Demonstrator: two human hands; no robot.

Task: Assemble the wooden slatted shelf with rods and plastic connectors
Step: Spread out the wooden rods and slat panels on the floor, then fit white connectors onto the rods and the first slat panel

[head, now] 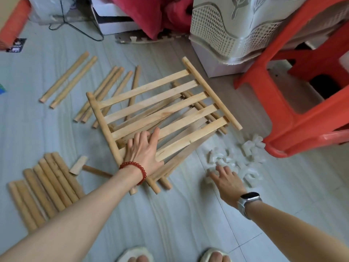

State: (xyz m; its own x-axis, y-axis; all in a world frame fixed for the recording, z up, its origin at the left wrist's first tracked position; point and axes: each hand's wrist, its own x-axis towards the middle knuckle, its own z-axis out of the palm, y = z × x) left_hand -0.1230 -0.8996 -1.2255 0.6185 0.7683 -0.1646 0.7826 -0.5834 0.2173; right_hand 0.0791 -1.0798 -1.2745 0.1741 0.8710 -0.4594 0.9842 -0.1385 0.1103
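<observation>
A wooden slatted shelf panel (164, 103) lies on the floor, stacked on other slatted panels that show beneath it. My left hand (143, 150) rests flat on its near slats, fingers straight. To the right lies a heap of translucent white plastic connectors (245, 163). My right hand (228, 180) reaches into the near edge of that heap, fingers spread and touching connectors; whether it holds one I cannot tell. Long wooden rods (105, 95) lie behind and left of the panel. Several short thick rods (45, 188) lie side by side at the near left.
A small wooden mallet (83, 167) lies between the short rods and the panel. A red plastic stool (306, 103) stands at the right, close to the connectors. A white basket with a lace cover (226, 35) and a box sit behind. My feet show at the bottom edge.
</observation>
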